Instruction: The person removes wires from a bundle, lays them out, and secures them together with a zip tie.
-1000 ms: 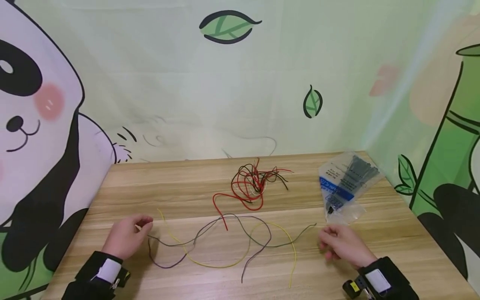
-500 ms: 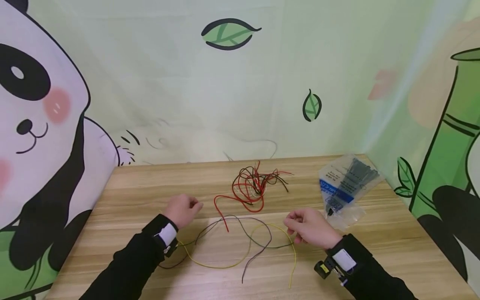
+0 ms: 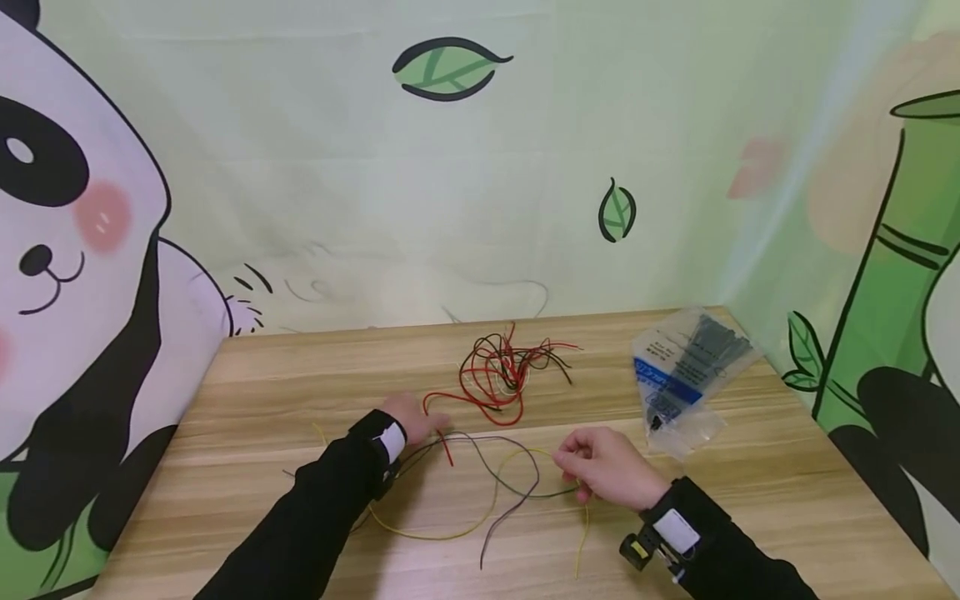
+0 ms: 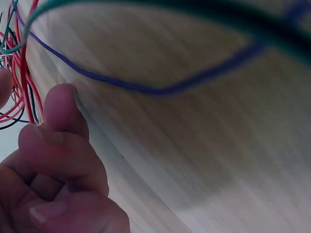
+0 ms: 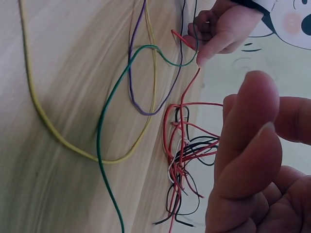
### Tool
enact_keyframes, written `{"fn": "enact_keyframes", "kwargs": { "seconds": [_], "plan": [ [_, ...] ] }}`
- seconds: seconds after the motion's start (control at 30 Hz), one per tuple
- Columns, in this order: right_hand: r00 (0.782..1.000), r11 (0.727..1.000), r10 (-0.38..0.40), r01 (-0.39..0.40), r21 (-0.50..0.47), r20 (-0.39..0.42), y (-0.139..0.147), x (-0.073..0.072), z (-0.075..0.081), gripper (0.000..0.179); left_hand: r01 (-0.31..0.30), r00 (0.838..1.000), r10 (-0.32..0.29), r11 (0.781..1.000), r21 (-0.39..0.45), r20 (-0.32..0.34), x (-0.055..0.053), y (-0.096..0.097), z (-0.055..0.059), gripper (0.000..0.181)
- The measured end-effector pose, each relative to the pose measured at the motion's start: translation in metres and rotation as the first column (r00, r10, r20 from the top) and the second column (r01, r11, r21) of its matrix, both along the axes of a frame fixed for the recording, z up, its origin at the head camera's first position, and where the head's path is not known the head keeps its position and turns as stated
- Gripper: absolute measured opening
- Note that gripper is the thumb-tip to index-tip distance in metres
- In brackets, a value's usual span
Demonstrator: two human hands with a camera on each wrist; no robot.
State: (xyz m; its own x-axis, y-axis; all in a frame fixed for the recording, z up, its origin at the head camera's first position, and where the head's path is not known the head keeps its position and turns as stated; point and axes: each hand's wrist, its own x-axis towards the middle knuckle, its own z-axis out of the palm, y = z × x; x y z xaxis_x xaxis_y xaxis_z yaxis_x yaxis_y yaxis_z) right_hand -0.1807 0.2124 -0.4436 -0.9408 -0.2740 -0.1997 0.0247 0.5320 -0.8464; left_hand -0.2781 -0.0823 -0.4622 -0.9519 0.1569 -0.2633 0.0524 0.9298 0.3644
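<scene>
My left hand reaches to the loose end of a red wire that trails from a tangle of wires. Its index fingertip meets the red wire in the right wrist view. Thumb and fingers look apart in the left wrist view. Over the right part of the loose wires hovers my right hand, fingers loosely bent, with no wire seen between them. A yellow wire, a green wire and a purple wire lie crossed between the hands. My left sleeve hides part of them.
A clear bag with a blue label and thin black strips inside lies at the back right. The wooden table ends against a printed cloth backdrop.
My left hand has moved right from the left wire ends to the red wire's end. My right hand has moved left, away from the bag, over the wires. The wires look unmoved.
</scene>
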Motion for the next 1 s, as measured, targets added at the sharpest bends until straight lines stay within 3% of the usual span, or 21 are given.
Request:
{"fn": "enact_keyframes", "kwargs": {
  "seconds": [0.3,0.43,0.67,0.83,1.0],
  "plan": [
    [1.0,1.0,0.005,-0.004,-0.015,0.015,0.002,0.0,-0.005,0.022,-0.046,0.999,0.045,0.997,0.062,0.017,-0.005,0.003,-0.013,0.046],
    [1.0,0.999,0.016,-0.016,-0.031,-0.001,0.003,0.0,-0.006,0.023,-0.058,0.998,0.059,0.987,0.147,-0.001,-0.01,0.002,-0.017,0.039],
    [1.0,1.0,0.011,-0.012,-0.028,-0.009,0.003,0.002,-0.004,0.022,-0.066,0.995,0.087,0.939,0.337,-0.047,-0.012,0.008,-0.004,0.027],
    [1.0,1.0,0.003,-0.003,-0.023,0.002,0.0,0.001,-0.002,0.021,-0.036,0.99,0.087,0.915,0.401,-0.11,-0.009,0.013,0.0,0.022],
    [1.0,0.999,0.025,-0.025,-0.026,0.007,-0.005,-0.003,-0.002,0.021,0.021,0.989,0.044,0.904,0.426,-0.141,-0.004,0.015,0.004,0.022]
  ]
}}
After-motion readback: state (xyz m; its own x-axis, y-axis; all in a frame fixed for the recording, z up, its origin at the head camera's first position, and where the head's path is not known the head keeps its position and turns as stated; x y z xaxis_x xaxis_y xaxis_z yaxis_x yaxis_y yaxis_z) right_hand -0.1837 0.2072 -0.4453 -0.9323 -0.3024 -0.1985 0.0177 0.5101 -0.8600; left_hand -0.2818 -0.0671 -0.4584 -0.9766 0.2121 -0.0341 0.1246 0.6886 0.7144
